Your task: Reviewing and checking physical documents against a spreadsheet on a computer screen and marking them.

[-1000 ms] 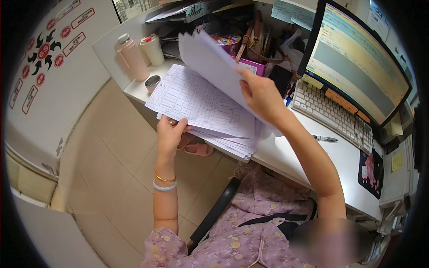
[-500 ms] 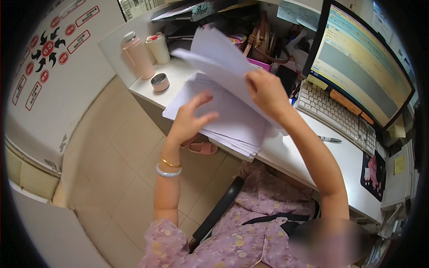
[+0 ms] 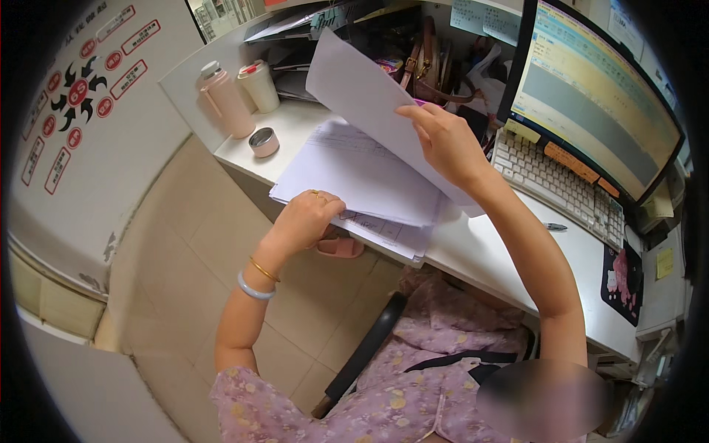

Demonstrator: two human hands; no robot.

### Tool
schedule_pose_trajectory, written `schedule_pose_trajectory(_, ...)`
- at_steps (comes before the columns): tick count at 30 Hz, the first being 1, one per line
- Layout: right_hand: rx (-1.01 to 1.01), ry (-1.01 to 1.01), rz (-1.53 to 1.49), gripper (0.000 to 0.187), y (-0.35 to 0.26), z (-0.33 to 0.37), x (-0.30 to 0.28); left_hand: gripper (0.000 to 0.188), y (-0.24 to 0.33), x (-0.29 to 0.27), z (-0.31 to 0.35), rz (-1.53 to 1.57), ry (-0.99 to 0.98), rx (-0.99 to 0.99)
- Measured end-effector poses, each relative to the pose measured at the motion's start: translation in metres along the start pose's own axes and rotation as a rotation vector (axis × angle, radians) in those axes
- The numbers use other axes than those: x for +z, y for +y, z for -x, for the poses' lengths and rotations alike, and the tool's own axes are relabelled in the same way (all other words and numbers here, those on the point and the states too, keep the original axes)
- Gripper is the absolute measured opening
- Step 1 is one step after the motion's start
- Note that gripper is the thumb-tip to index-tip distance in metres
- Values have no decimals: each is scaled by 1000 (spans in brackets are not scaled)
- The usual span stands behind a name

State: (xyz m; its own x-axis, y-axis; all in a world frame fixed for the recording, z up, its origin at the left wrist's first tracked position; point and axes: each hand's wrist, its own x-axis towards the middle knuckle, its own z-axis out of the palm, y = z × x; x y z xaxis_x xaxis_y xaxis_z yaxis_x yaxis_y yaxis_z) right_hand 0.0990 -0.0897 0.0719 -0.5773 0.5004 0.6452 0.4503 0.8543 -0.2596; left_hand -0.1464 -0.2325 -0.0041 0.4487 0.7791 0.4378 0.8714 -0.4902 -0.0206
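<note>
My right hand (image 3: pixel 449 146) pinches the edge of white paper sheets (image 3: pixel 362 92), held up and tilted over the desk. Below them lies a stack of papers (image 3: pixel 362 162), with faint print and lines on its top sheet. At the stack's near left edge, my left hand (image 3: pixel 306 219) is closed on the upper papers, its fingertips partly hidden. Beside its fingers, a lower sheet with dark handwriting shows under the raised edge. A gold bangle and a pale bangle circle my left wrist.
Left of the papers stand a pink flask (image 3: pixel 224 100), a cream cup (image 3: pixel 258 86) and a small pink lid (image 3: pixel 264 142). To the right are a keyboard (image 3: pixel 557 188), monitor (image 3: pixel 598 103), pen (image 3: pixel 555 227) and mouse pad (image 3: pixel 620 284). A brown bag (image 3: pixel 425 66) sits behind. Pink slippers (image 3: pixel 340 247) lie below.
My left hand has moved down and closed on the stack's near edge, where handwriting now shows. The sheets in my right hand have swung from a blurred fan into one steadier, upright spread.
</note>
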Motion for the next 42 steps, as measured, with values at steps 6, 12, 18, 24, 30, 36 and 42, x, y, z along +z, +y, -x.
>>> schedule_pose_trajectory(6,-27,-59,14,21,-2,3,4,9,-3,-1,-4,-55,220,-1)
schedule_pose_trajectory(12,-61,-228,7,17,-22,5,4,8,-4,-20,-21,-22,207,-182)
schedule_pose_trajectory(18,-128,-310,45,16,-23,5,19,15,4,-20,-53,109,540,-77)
schedule_pose_trajectory(24,131,114,114,10,-1,-6,-3,28,-18,-23,-26,158,170,-349)
schedule_pose_trajectory(30,62,152,96,24,7,-2,-8,31,-20,2,-7,104,-1,-202)
schedule_pose_trajectory(36,113,54,46,42,-6,-2,-16,6,-19,7,-8,5,7,-80)
schedule_pose_trajectory(42,20,37,96,23,1,2,-6,6,-17,2,-13,-183,125,-1)
